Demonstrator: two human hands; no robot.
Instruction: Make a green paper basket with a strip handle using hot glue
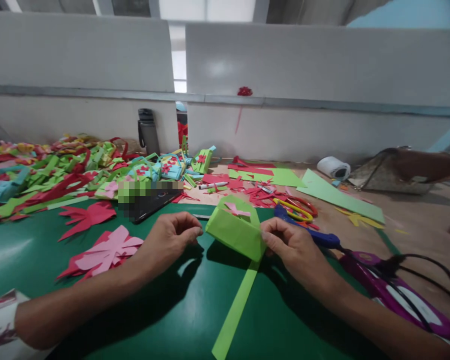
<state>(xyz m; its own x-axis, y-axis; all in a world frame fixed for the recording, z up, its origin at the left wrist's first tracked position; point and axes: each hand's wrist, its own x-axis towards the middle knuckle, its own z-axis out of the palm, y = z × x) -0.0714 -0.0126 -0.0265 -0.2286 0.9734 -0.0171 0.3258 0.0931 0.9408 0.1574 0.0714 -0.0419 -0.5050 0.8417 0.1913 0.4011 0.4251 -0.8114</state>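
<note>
A small folded green paper bag (234,232) with a pink paper piece (237,210) on it is held tilted above the green mat (165,310). My right hand (288,245) pinches its right edge between thumb and fingers. A long green paper strip (237,310) runs from beneath the bag's lower right corner toward me; whether it is joined there I cannot tell. My left hand (174,232) is just left of the bag, apart from it, thumb and fingers pinched together. Anything between those fingertips is too small to make out.
Pink flower cutouts (110,250) and a red cutout (88,217) lie left, near a black phone (153,205). Behind are heaped paper pieces (60,170) and a bottle (148,132). Right are yellow-handled scissors (294,212), a blue glue gun (324,239) and a purple power strip (397,290) with cables.
</note>
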